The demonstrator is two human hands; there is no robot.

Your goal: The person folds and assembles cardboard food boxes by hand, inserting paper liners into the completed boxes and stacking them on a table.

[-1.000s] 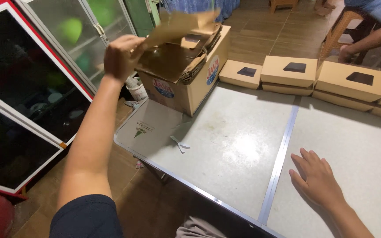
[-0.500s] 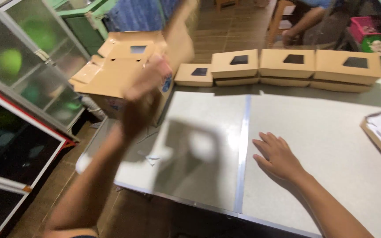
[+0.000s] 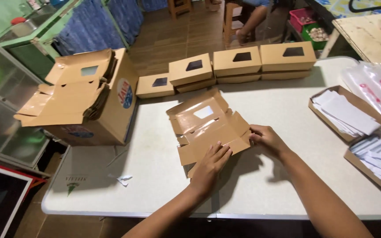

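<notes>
Your left hand lies flat, fingers spread, pressing the near edge of an unfolded brown box blank with a clear window. Your right hand pinches the blank's right flap between thumb and fingers. The blank rests on the white table, between your hands and a row of folded windowed boxes. A big carton of flat blanks stands to the left; trays of white sheets sit on the right.

matt cardboard box blank, smooth table
</notes>
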